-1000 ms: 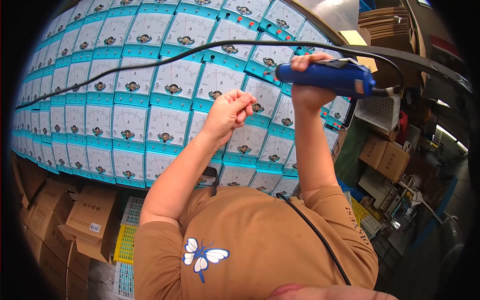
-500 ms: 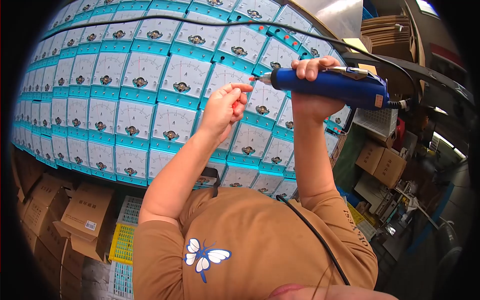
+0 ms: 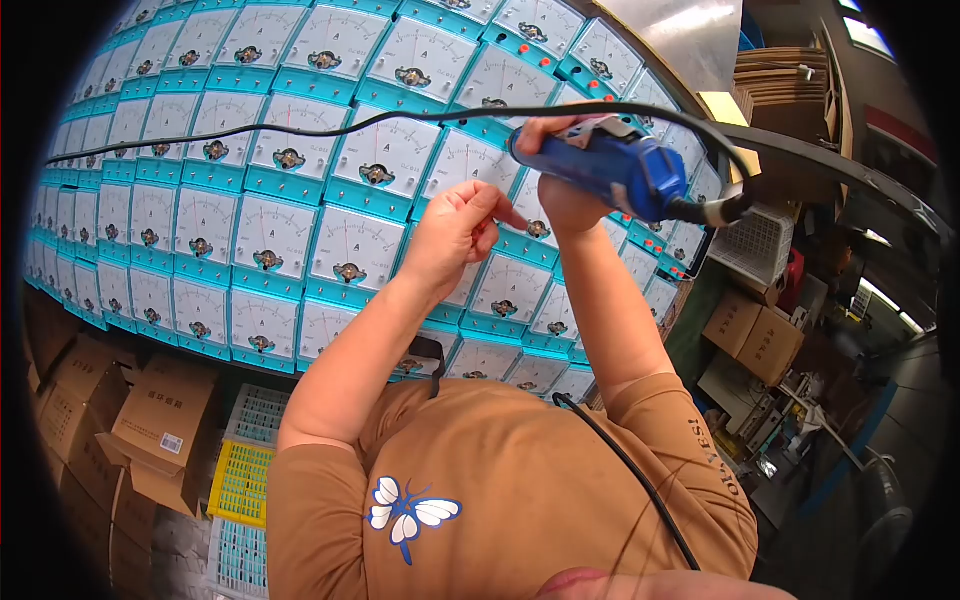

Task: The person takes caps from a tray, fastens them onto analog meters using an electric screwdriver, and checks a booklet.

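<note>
R hand (image 3: 572, 202) gripped blue driver (image 3: 608, 172); L hand (image 3: 455, 235) curled narrow, contents unclear; keeping driver sq. w/ mtrs (image 3: 462, 160) looked key.

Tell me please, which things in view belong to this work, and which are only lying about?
In the work:
blue corded tool, in the right grip
its black cable
white-faced meters, by the left grip

Seemingly only lying about:
cardboard boxes
yellow crate
white basket
</note>
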### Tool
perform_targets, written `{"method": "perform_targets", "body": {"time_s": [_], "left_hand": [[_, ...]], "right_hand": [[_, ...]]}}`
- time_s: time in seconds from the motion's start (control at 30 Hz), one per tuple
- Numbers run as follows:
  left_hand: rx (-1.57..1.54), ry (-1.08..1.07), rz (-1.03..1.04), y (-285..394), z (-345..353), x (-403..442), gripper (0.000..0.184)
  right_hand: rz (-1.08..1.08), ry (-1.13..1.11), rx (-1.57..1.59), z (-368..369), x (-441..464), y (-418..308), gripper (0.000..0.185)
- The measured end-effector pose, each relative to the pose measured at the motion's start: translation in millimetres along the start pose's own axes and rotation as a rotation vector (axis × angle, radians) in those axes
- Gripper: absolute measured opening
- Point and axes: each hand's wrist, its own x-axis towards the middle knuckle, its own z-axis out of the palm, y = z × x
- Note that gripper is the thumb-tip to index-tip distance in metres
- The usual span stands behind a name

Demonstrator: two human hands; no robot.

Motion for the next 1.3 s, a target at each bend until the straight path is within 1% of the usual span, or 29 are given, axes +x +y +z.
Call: {"method": "perform_targets", "body": {"time_s": [0.03,0.07,0.1,0.13,0.17,0.23,0.3,0.33,0.37,0.43,0.53,0.6,0.63,0.7,0.73,0.83,0.87,0.93,1.0,1.1,1.13,1.23,1.27,1.3], "left_hand": [[-0.006,0.006,0.01,1,2,1,0.023],[-0.01,0.007,-0.002,2,2,1,0.022],[-0.012,0.01,-0.012,4,1,0,0.021],[-0.014,0.014,-0.021,6,0,-1,0.02],[-0.028,0.026,-0.023,8,0,-3,0.02],[-0.054,0.044,-0.022,13,-1,-5,0.018],[-0.084,0.072,0.021,10,-8,-3,0.018],[-0.098,0.083,0.04,9,-10,-2,0.018],[-0.122,0.03,0.028,10,-11,-2,0.017],[-0.169,-0.078,0.0,12,-12,-1,0.016],[-0.147,-0.119,-0.049,14,-11,-3,0.02],[-0.113,-0.023,-0.008,18,0,-6,0.02],[-0.099,0.028,0.009,19,3,-9,0.021],[-0.074,0.062,0.026,16,-7,-5,0.023],[-0.061,0.078,0.037,15,-12,-2,0.024],[-0.023,0.085,0.052,11,-18,-7,0.023],[-0.01,0.069,0.032,11,-19,-9,0.022],[0.018,0.042,-0.006,12,-22,-12,0.021],[0.042,0.047,0.009,12,-24,-13,0.019],[0.045,0.057,0.025,9,-24,-9,0.017],[0.041,0.061,0.028,9,-23,-8,0.016],[0.038,0.068,0.021,13,-17,-11,0.015],[0.028,0.054,0.022,12,-18,-11,0.015],[0.019,0.041,0.024,11,-21,-12,0.015]], "right_hand": [[-0.014,-0.064,-0.109,2,1,-5,0.038],[-0.033,-0.023,-0.093,1,1,-5,0.048],[-0.052,0.016,-0.074,-1,2,-3,0.063],[0.022,0.103,0.163,-9,6,0,0.059],[0.032,0.095,0.148,-20,14,-4,0.052],[0.054,0.158,0.226,-35,24,-24,0.043],[0.109,0.104,0.535,-40,25,-46,0.046],[0.163,0.043,0.606,-40,22,-56,0.046],[0.195,-0.027,0.655,-34,19,-64,0.045],[0.204,-0.12,0.626,-26,9,-67,0.043],[0.228,-0.078,0.639,-18,-2,-63,0.041],[0.242,0.008,0.658,-13,-1,-60,0.044],[0.191,0.022,0.586,-13,1,-57,0.045],[0.092,0.043,0.443,-15,13,-45,0.049],[0.042,0.094,0.366,-13,18,-39,0.053],[-0.018,0.038,0.217,-6,31,-21,0.055],[-0.009,0.025,0.198,-6,33,-14,0.058],[0.032,-0.008,0.156,0,33,-9,0.057],[0.069,-0.002,0.126,6,30,-2,0.055],[0.033,-0.069,0.147,7,25,10,0.054],[0.055,-0.045,0.069,12,20,12,0.055],[0.022,-0.153,-0.044,26,13,9,0.026],[0.0,-0.112,0.005,28,10,12,0.018],[0.005,0.009,0.102,33,13,9,0.027]]}}
